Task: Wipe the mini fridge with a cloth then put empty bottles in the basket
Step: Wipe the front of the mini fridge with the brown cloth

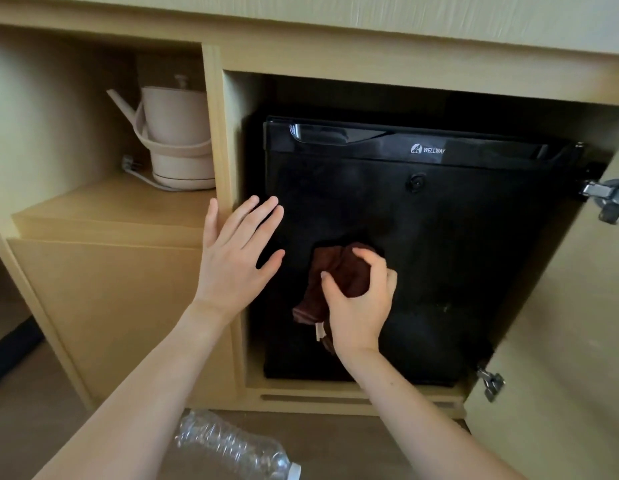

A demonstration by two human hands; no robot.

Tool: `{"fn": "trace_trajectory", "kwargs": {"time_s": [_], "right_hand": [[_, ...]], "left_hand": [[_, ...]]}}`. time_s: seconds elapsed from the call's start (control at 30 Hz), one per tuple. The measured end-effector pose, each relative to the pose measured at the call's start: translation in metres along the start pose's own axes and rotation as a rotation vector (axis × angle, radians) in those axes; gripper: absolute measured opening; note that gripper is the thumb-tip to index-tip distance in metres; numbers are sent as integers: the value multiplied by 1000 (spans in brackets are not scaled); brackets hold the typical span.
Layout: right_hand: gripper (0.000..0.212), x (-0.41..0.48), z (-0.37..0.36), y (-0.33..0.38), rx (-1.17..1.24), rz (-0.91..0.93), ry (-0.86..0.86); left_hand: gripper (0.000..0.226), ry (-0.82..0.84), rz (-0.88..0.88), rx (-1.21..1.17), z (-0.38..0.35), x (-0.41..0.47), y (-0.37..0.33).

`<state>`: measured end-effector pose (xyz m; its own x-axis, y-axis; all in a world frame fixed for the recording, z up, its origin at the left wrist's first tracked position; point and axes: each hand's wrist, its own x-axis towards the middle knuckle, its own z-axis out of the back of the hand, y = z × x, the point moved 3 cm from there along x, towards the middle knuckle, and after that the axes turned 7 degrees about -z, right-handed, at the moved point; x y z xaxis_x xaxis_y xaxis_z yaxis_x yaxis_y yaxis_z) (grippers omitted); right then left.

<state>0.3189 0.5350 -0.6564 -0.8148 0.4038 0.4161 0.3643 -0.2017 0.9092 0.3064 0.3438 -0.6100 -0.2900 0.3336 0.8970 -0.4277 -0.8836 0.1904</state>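
- Nearest me: a clear, crumpled plastic bottle (232, 448) lies on its side on the brown floor, white cap toward the right, between my two forearms.
- My right hand (358, 306) is clenched around a bunched dark brown cloth (335, 282), pressing it to the front of the mini fridge (457, 237), left of the door's centre. A white tag hangs from the cloth's lower edge.
- My left hand (232, 258) is released, fingers spread flat, over the fridge door's left edge and the wooden cabinet post (220, 133).
- The fridge is black, door closed, set inside the cabinet bay; the cabinet door (560, 341) stands open at right.
- Farther back, left shelf: a pale kettle (176, 136) on its base.
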Motion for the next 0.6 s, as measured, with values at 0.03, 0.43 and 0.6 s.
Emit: {"fn": "trace_trajectory", "kwargs": {"time_s": [0.03, 0.43, 0.6], "right_hand": [[49, 3, 2, 0, 1, 19, -2], [49, -2, 19, -7, -25, -88, -109], [54, 36, 38, 25, -18, 49, -118]], "left_hand": [[57, 2, -21, 23, 0, 1, 0], [58, 29, -36, -50, -16, -5, -17], [59, -15, 157, -100, -24, -16, -32]]}}
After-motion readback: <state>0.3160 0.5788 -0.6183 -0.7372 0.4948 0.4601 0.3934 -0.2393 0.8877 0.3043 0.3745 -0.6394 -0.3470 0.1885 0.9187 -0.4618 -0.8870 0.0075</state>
